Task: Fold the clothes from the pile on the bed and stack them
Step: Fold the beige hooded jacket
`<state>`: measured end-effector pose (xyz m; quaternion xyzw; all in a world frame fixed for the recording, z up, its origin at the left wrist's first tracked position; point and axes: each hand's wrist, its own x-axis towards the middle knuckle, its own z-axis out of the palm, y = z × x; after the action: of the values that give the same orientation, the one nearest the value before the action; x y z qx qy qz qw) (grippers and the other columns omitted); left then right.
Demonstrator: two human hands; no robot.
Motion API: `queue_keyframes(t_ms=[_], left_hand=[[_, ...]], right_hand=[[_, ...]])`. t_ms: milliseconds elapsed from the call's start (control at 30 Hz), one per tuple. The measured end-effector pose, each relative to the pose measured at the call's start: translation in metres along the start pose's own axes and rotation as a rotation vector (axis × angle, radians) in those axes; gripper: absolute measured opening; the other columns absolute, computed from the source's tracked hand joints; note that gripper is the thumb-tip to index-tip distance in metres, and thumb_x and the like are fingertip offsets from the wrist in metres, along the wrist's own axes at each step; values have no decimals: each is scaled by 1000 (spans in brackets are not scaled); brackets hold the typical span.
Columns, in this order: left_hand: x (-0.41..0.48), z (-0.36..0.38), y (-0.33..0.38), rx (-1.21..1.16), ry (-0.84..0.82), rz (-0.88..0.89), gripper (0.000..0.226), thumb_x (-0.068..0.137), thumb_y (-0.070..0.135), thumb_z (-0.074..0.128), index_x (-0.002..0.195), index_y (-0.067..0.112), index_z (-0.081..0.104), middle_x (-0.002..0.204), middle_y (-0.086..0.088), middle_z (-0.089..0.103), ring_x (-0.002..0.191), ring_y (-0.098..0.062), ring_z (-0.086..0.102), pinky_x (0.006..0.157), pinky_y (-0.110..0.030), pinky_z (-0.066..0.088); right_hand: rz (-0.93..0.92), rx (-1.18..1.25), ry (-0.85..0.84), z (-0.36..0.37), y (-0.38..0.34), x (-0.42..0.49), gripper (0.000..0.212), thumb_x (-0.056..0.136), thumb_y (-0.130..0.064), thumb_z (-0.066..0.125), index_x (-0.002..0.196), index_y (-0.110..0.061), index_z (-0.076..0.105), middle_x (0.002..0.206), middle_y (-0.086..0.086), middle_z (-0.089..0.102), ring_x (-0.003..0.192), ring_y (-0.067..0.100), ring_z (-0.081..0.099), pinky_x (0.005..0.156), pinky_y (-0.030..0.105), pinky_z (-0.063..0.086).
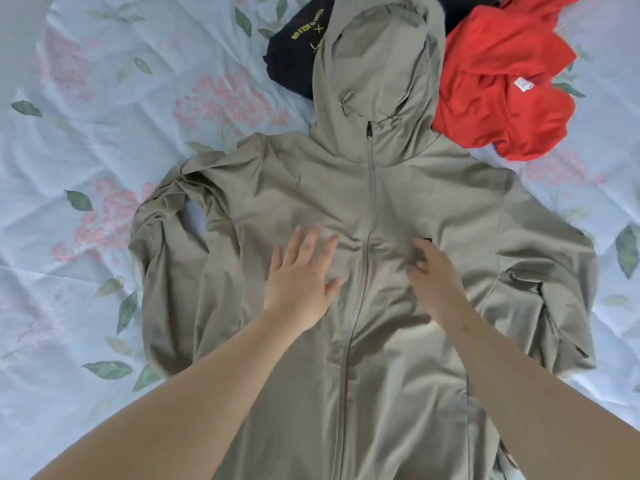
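An olive-grey zip-up hooded jacket lies spread front-up on the bed, hood pointing away from me, both sleeves bent back along its sides. My left hand presses flat on the chest left of the zip, fingers straight and spread. My right hand rests on the chest right of the zip, fingers slightly bent against the fabric beside a small dark logo. Behind the hood lie a crumpled red garment and a dark garment with yellow print.
The bed sheet is pale blue with pink flowers and green leaves and shows on the left and far right of the jacket. The red and dark garments crowd the far edge around the hood.
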<state>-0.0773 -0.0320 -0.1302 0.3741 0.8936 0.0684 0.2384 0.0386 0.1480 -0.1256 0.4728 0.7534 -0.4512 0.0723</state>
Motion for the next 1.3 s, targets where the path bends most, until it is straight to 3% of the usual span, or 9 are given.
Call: queue_keyframes(t_ms=[100,200,400,567,700,800,1000,1100,1300], left_hand=[[11,16,49,-37,-121,100,66,96,51,33,150,34,-1,159,4,-7,146,-18,-7,116,-42,6],[14,37,94,-36,-201,103,66,95,54,34,149,37,0,159,6,-6,146,-17,-4,115,-49,6],[6,86,148,197,-240,-32,66,91,65,20,148,40,-2,158,7,-12,145,-23,-10,105,-68,-7],[0,87,136,239,-152,-55,62,91,63,22,147,44,2,159,10,-6,146,-17,-5,111,-60,0],[-15,87,135,253,-145,-76,63,91,62,25,148,43,5,159,9,-1,146,-16,-5,113,-54,-1],[-22,89,145,231,-160,-106,63,92,61,25,148,40,5,159,8,-3,146,-17,-7,113,-54,-3],[-44,93,158,84,-181,-83,60,96,52,29,150,34,8,159,6,2,146,-15,-3,116,-42,7],[-63,93,150,21,-184,-33,59,98,49,30,150,32,9,159,5,6,146,-13,0,116,-37,6],[-141,89,114,42,-110,175,65,87,56,28,134,18,51,144,-7,44,136,-25,38,109,-47,30]], right_hand=[[73,60,398,-42,38,-14,49,90,-13,45,136,-29,42,106,-1,56,94,24,56,74,35,45],[367,255,662,-90,84,-30,57,89,-17,46,141,-33,30,81,-5,50,73,28,55,56,27,37],[713,708,456,-115,154,-44,39,87,-2,48,125,-4,43,60,12,51,29,12,39,33,15,34],[472,868,627,-156,154,-28,23,89,6,34,99,-6,50,88,12,64,72,21,67,64,28,57],[132,457,917,-229,158,-9,53,83,-1,38,134,-14,41,121,1,57,102,18,55,82,8,39],[14,437,815,-231,165,-14,79,82,-3,48,150,-23,14,123,-26,46,96,-9,47,92,11,36],[422,535,178,-107,174,-72,41,87,-15,60,125,-13,44,112,6,52,79,19,54,75,35,51],[468,702,-5,-64,174,-105,16,85,-20,64,95,-15,52,91,0,52,66,16,54,54,27,48],[495,631,-272,-14,192,-182,12,85,-20,67,94,-25,62,88,-10,69,76,4,62,55,14,45]])
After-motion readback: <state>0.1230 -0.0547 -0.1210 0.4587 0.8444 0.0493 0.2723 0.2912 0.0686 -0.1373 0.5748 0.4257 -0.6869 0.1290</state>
